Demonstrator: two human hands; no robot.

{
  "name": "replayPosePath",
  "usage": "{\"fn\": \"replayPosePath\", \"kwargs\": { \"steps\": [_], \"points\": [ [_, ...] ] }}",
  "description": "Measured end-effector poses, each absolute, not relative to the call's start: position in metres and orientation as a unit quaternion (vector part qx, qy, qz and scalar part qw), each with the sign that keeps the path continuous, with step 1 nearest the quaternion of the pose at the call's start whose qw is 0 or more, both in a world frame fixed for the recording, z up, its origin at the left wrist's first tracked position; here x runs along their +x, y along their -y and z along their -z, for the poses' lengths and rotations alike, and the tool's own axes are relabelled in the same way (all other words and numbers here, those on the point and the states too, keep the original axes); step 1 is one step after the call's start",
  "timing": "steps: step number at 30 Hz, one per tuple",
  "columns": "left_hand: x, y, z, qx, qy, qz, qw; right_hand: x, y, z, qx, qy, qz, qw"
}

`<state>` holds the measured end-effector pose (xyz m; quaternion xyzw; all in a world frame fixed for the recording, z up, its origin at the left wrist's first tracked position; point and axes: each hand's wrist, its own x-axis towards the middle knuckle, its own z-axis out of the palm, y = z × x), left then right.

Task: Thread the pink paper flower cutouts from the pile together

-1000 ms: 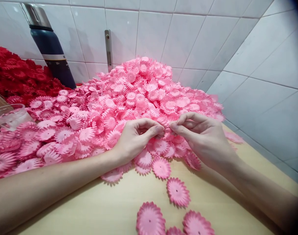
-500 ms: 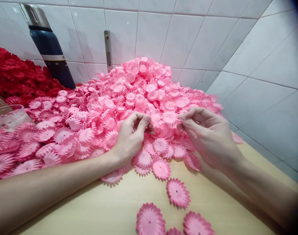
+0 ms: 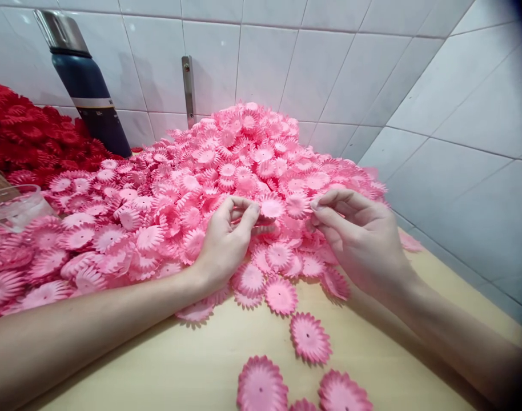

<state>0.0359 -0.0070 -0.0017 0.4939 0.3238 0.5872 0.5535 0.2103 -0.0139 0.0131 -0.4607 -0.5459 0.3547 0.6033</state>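
While your two hands face each other over the front slope of the pink heap (image 3: 244, 151), the petal disc (image 3: 272, 205) sits between them, nearer the left. Your left hand (image 3: 227, 242) is nearly closed: thumb and index finger pinch at the left edge of the petal disc, with other fingers curled lower down, partly behind it. The disc's pale face shows to you, fringed edge all round.

Your right hand (image 3: 364, 234) has thumb and index tips drawn close together, the remaining fingers loosely bent. A second disc (image 3: 297, 206) shows immediately left of those tips, in the gap between your hands; you cannot tell from this view whether the fingertips grip it or whether it lies against the heap behind.

Below your hands, you have several separate discs on the pale counter (image 3: 158, 365): the upper loose disc (image 3: 281, 295) near the heap's foot, the middle loose disc (image 3: 310, 337) just beyond it, and others at the bottom edge of view, one cut off almost entirely. Dark centre spots are visible on these.

To your far left, note a red heap (image 3: 33, 140), a dark blue bottle (image 3: 83, 80) with a metal cap, and a clear plastic container (image 3: 23, 208) beside the pink discs.
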Motion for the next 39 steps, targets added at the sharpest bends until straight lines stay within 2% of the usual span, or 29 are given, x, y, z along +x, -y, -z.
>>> {"fn": "replayPosePath", "kwargs": {
  "steps": [5, 10, 26, 33, 39],
  "points": [
    [0.035, 0.0066, 0.0026, 0.518, -0.347, -0.577, 0.528, 0.209, 0.0186, -0.0103, -0.45, 0.619, -0.318, 0.56],
    [0.0319, 0.0072, 0.0039, 0.571, -0.381, -0.57, 0.452, 0.2072, 0.0213, -0.0108, -0.442, 0.632, -0.3, 0.562],
    [0.0317, 0.0122, -0.0007, 0.605, -0.369, -0.539, 0.456, 0.2082, 0.0187, -0.0109, -0.46, 0.605, -0.297, 0.578],
    [0.0316, 0.0119, -0.0005, 0.544, -0.382, -0.553, 0.502, 0.2085, 0.0192, -0.0119, -0.457, 0.605, -0.303, 0.577],
    [0.0303, 0.0059, 0.004, 0.592, -0.4, -0.584, 0.385, 0.2084, 0.0186, -0.0117, -0.46, 0.602, -0.304, 0.578]
  ]
}}
